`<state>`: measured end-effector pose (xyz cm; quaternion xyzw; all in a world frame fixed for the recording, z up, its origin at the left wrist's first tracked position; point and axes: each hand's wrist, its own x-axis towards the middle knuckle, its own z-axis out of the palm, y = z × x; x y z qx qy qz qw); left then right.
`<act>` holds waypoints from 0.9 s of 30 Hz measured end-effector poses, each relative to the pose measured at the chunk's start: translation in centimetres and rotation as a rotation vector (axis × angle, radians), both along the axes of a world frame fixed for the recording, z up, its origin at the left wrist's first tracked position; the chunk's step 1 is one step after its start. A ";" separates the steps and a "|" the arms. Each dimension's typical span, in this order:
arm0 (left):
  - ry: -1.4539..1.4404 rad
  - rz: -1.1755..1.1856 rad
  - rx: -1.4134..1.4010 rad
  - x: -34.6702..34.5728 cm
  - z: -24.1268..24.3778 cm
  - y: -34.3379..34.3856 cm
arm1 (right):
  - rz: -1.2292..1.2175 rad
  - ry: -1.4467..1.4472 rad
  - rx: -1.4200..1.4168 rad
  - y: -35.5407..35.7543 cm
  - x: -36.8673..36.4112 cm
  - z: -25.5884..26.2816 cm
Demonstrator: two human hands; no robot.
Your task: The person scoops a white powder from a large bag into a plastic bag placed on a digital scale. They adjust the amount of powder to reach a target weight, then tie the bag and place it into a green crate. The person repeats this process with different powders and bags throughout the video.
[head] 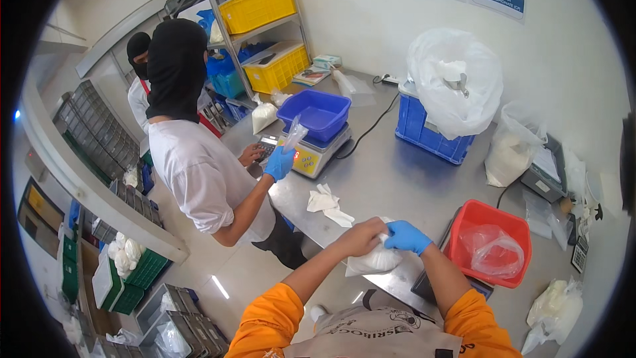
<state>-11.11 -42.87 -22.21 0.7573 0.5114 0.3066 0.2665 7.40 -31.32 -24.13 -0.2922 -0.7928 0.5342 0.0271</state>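
A clear plastic bag of white powder (375,261) rests at the near edge of the steel table (367,179). Both hands are on its gathered neck: my left hand (364,236) is bare, and my right hand (408,236) wears a blue glove. The fingers hide most of the neck. To the right, a red plastic basin (525,258) with an empty-looking clear bag (497,253) in it sits on a scale (422,286). Crumpled white cloth or paper (325,203) lies beyond my left hand.
At the left a co-worker (198,169) stands by a scale (315,159) bearing a blue basin (315,112); another person (138,79) is behind. A blue crate (432,134) with a plastic liner stands at the back, beside a powder bag (512,154). More bags (556,308) lie right.
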 end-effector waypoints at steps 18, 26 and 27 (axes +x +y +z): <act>-0.154 0.658 0.163 4.4 -4.5 -1.3 | -0.454 0.192 0.159 -4.3 -0.2 -2.2; -0.141 0.699 -0.074 3.6 -4.1 -3.4 | -0.249 0.014 0.360 -3.3 -1.6 -0.4; -0.209 0.728 -0.172 3.8 -4.1 -2.9 | -0.253 -0.007 0.434 -3.1 -1.8 0.2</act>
